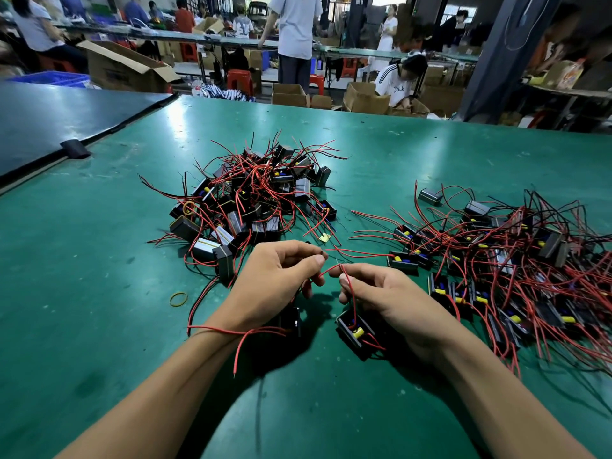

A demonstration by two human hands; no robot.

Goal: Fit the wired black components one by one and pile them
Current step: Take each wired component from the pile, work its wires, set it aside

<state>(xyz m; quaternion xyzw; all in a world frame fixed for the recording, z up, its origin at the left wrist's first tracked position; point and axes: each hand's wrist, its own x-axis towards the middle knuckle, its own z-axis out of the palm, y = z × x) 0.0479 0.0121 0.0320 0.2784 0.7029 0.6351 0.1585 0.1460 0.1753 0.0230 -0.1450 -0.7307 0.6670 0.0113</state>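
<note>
Head view: left hand (278, 276) and right hand (390, 293) each pinch red wire (332, 267), fingertips nearly touching. A component (356, 329) lies just beneath the right hand, its wire rising to the pinch. Another component (291, 321) sits under the left.

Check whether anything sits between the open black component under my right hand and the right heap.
Nothing solid shows, though your right hand covers most of the gap between the open black component and the right heap; stray red wires edge the heap.

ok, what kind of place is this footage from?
Probably an electronics assembly workshop: piles of wired black components on a green bench, workers at long tables behind, and open cartons on the floor. The left hand and right hand each pinch a wire.
</note>
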